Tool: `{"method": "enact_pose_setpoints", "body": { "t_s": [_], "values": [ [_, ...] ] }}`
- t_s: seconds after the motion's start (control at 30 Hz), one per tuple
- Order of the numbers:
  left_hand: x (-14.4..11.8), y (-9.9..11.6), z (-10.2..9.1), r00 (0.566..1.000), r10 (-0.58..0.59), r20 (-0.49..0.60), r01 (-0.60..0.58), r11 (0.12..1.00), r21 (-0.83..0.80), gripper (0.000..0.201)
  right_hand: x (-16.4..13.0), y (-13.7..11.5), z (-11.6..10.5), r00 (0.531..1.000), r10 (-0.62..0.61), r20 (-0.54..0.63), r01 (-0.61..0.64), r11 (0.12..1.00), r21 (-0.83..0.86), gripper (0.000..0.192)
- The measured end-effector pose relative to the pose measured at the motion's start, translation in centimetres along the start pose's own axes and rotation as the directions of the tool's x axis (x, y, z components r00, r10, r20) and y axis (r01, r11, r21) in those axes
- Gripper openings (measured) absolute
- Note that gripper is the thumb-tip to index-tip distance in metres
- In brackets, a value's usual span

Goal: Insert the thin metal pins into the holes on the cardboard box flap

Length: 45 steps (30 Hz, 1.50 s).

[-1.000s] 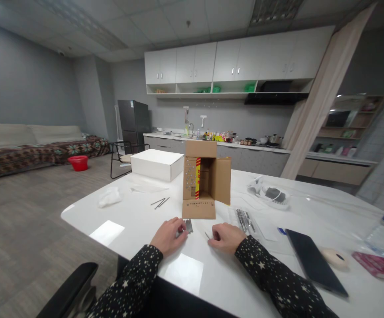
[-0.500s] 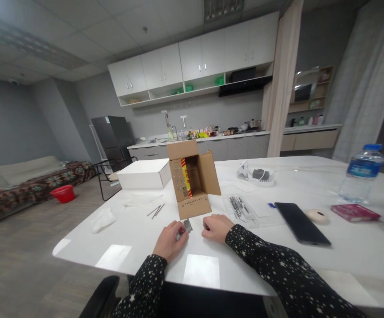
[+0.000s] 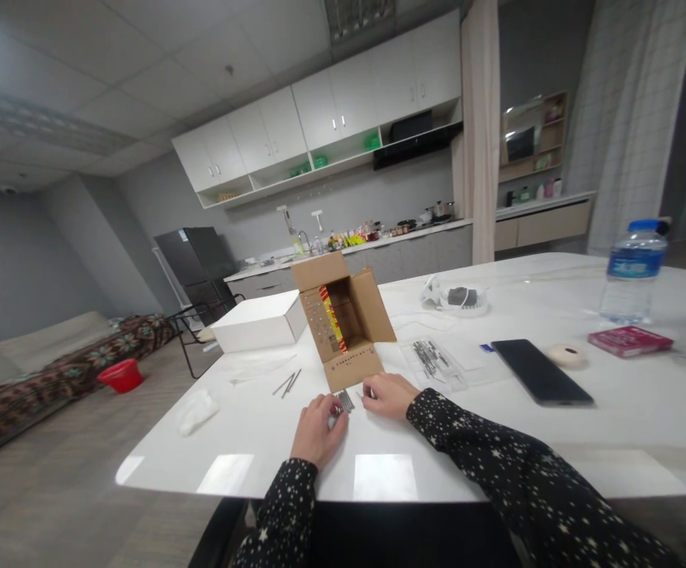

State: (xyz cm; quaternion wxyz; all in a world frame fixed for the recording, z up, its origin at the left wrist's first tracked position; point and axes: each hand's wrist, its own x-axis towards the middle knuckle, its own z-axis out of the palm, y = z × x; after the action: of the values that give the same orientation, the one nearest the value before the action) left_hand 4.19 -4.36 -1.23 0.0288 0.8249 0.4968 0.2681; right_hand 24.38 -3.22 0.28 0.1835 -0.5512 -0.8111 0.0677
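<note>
Thin metal pins (image 3: 344,401) sit pinched in the curled left hand (image 3: 317,430); right hand (image 3: 388,394) curled.

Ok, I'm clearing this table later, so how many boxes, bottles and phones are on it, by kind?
Boxes: 2, the open cardboard box and the closed white box.
Water bottles: 1, the water bottle.
Phones: 1, the black phone.
Total: 4.
</note>
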Motion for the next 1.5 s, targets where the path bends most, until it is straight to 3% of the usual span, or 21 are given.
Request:
{"method": "enact_pose_setpoints", "body": {
  "t_s": [0.23,0.53,0.83,1.5],
  "values": [
    [-0.1,0.0,-0.1,1.0,-0.008,0.016,0.008,1.0,0.017,0.015,-0.4,0.5,-0.7,0.995,-0.031,0.094,0.021,0.994,0.103,0.021],
    [0.1,0.4,0.5,0.997,-0.065,-0.05,0.066,0.997,0.036,0.014,-0.8,0.3,-1.1,0.991,-0.088,0.1,0.08,0.994,0.074,0.033],
    [0.2,0.7,0.0,0.999,-0.044,-0.029,0.044,0.999,0.016,0.015,-0.6,0.8,-0.6,0.985,-0.172,0.025,0.171,0.985,0.007,0.033],
    [0.3,-0.3,0.1,0.999,0.0,-0.047,-0.002,0.999,-0.037,0.013,-0.2,0.3,-0.1,0.98,-0.197,-0.02,0.196,0.979,-0.053,0.038]
  ]
}}
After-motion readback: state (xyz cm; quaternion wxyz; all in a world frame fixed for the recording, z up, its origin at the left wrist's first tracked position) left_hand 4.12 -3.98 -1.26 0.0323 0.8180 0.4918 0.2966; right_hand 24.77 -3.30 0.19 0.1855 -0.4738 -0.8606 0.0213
